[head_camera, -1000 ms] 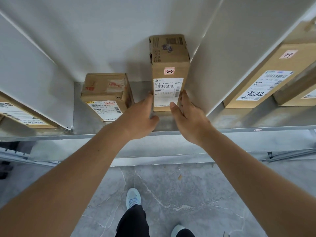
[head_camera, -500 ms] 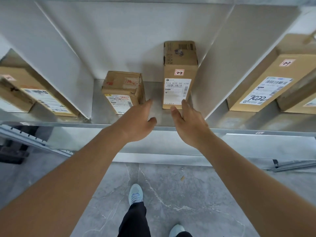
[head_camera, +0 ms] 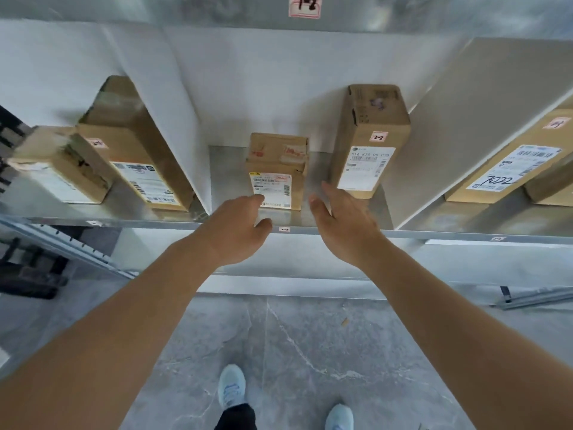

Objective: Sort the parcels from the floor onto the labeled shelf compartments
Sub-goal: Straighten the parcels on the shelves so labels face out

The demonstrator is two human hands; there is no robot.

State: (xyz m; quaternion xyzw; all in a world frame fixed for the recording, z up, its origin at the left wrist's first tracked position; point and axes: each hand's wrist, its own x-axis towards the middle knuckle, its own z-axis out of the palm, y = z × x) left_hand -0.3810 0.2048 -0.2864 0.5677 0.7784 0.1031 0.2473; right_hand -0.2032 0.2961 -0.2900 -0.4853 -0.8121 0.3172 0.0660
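Middle shelf compartment (head_camera: 341, 212), metal floor, small tag reading 2-2 on its front lip: holds two cardboard parcels. Tall box (head_camera: 369, 141) stands upright at the right, close beside the white divider, with a pink sticker marked 2-2 above a white shipping label. Short box (head_camera: 276, 172) sits to its left, apart from it, label facing forward. Left hand (head_camera: 235, 231) reaches over the shelf edge, fingers loosely extended and holding nothing, fingertips in front of the short box's label; contact cannot be told. Right hand (head_camera: 341, 221) likewise empty, fingers straight and spread, just below the tall box's lower left corner. Left compartment: two more boxes (head_camera: 124, 150), labels forward. Right compartment: a long box (head_camera: 511, 162) with 7022 handwritten on its label. Below: grey floor and two pale blue shoes (head_camera: 231, 386).
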